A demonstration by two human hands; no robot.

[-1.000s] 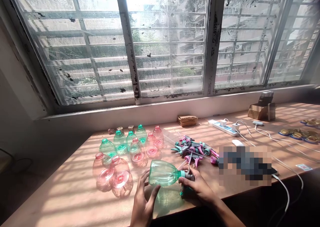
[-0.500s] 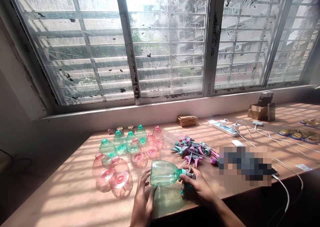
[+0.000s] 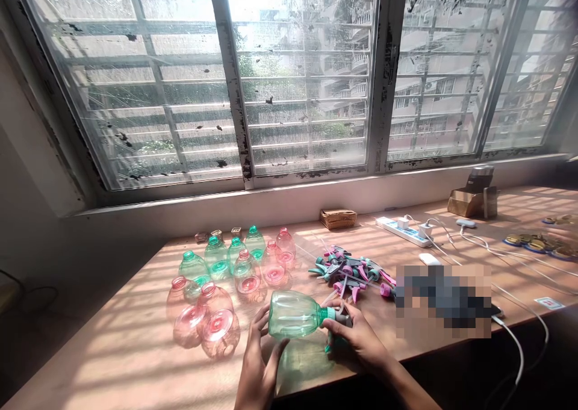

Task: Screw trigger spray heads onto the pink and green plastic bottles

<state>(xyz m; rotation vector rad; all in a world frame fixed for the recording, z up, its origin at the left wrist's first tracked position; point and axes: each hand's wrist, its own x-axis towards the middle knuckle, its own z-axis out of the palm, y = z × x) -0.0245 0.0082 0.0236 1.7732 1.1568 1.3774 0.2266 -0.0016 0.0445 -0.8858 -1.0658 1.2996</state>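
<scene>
A clear green spray bottle point(image 3: 294, 315) lies sideways in the air just above the table's front edge, its base to the left. My left hand point(image 3: 261, 353) cups the base end, thumb below and fingers behind. At the neck, my right hand point(image 3: 354, 332) is closed around the grey and green trigger sprayer point(image 3: 339, 318), which sits on the bottle's mouth. The sprayer's green trigger point(image 3: 328, 348) points down, partly covered by the fingers. Whether the collar is fully tight I cannot tell.
Several pink bottles point(image 3: 218, 326) and green bottles point(image 3: 193, 271) without sprayers stand at the left. Behind my right hand lies a pile of trigger sprayers point(image 3: 347, 271). A cardboard box point(image 3: 338, 218), a power strip point(image 3: 401, 232), cables and a pixelated patch are farther back and right.
The bottle has shifted slightly left, its base settling deeper into my left hand. My right hand stays at the sprayer, its fingers slightly moved.
</scene>
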